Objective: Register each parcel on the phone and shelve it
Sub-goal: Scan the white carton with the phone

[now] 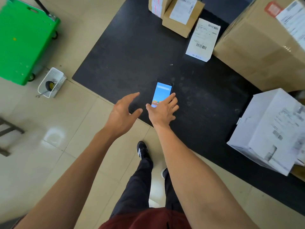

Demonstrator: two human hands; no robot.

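Observation:
A phone (161, 92) with a lit blue screen lies flat on the black table (132, 52). My right hand (163, 110) reaches over the phone's near end, fingers spread and straight, the index fingertip at the screen's right edge. My left hand (123, 113) hovers just left of the phone, fingers relaxed and holding nothing. Parcels stand around the table: a small white labelled box (202, 41), two small brown boxes (180, 15) at the back, a large brown carton (264, 45) at the right, and a white carton (267, 129) at the near right.
A green cart (24, 40) stands on the tiled floor at the left. Beside it sits a white basket (52, 82) holding a tape roll. My legs and shoes (142, 150) are below the table's near edge.

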